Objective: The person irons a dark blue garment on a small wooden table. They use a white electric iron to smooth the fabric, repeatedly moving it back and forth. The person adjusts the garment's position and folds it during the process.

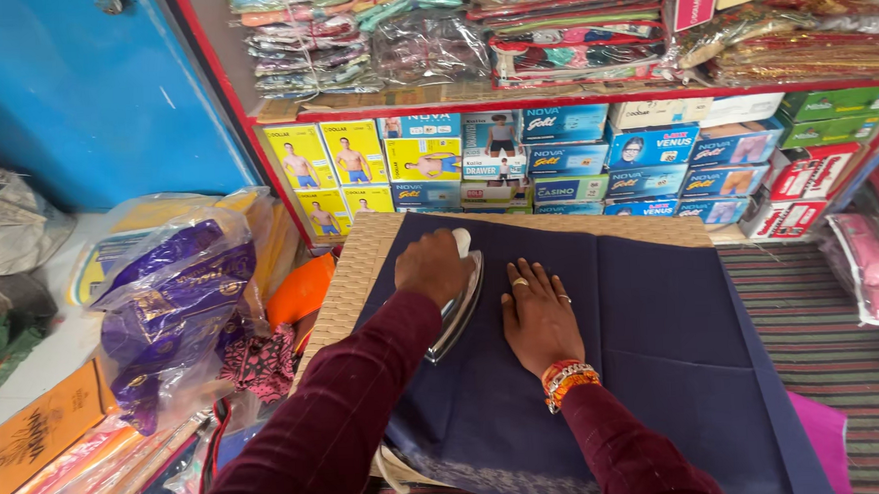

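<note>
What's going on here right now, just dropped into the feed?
A person is pressing a dark blue cloth spread over a woven mat. The left hand grips the handle of a metal iron resting on the cloth. The right hand lies flat beside it, fingers spread, holding the fabric down. Shelves of boxes stand behind.

The person is wearing a dark maroon long-sleeved garment with fine lighter pinstripes running along both sleeves (339, 429), which are reaching down to the wrists. On the right wrist a stack of orange and red thread bands (567, 382) is sitting together with a silvery beaded bracelet. The right hand (538, 317) is showing two finger rings (520, 282), one gold-coloured and one silvery, while the left hand (431, 267) is showing no visible jewellery.
</note>
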